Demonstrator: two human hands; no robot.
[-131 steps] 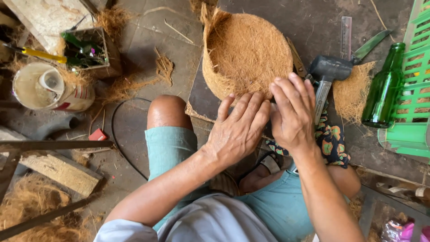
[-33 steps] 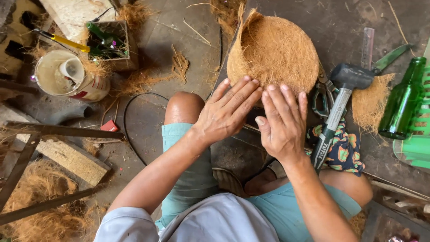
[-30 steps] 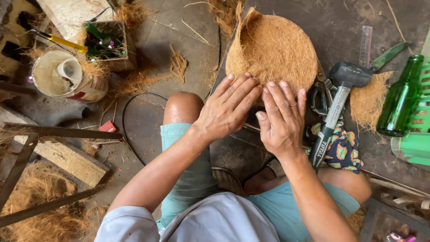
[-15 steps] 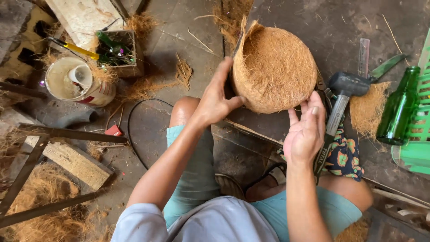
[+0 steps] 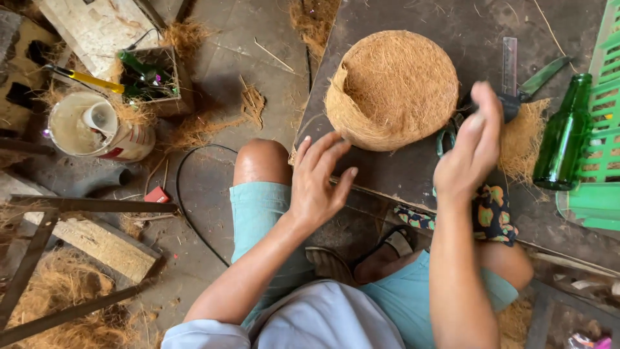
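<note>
We see the round coir fibre bowl [image 5: 394, 87] lying on the dark board [image 5: 387, 174], free of both hands. The left hand [image 5: 320, 184] hovers just beside it, fingers spread and empty; the right hand [image 5: 471, 148] is likewise open and holds nothing, near a green glass bottle [image 5: 567, 136].

A dark, scuffed bench [image 5: 400, 174] carries 1 round coconut-fibre bowl [image 5: 392, 89], 1 green glass bottle [image 5: 567, 134], a loose fibre tuft [image 5: 520, 142] and a clear ruler [image 5: 509, 57].
</note>
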